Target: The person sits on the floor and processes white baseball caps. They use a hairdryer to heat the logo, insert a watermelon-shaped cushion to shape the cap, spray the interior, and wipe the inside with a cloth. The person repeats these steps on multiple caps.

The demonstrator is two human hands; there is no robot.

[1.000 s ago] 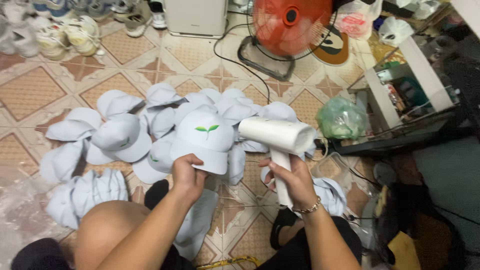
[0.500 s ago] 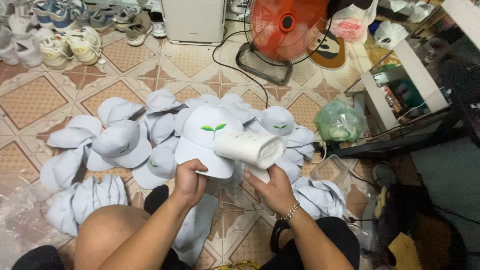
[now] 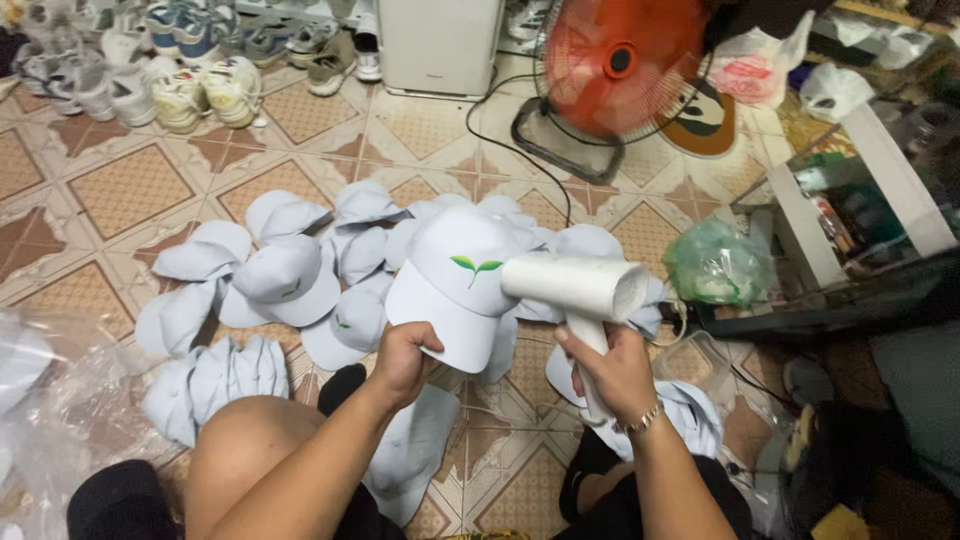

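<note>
Since the earlier frame, the dryer has swung its nozzle left onto the cap, and the cap sits higher. Right hand clenches the dryer handle; the barrel lies horizontal, its nozzle end touching the cap crown just beside the green leaf mark. Left hand grasps the cap brim from below, holding it above the floor. Loose caps lie behind and left; the fan stands well apart, beyond them.
</note>
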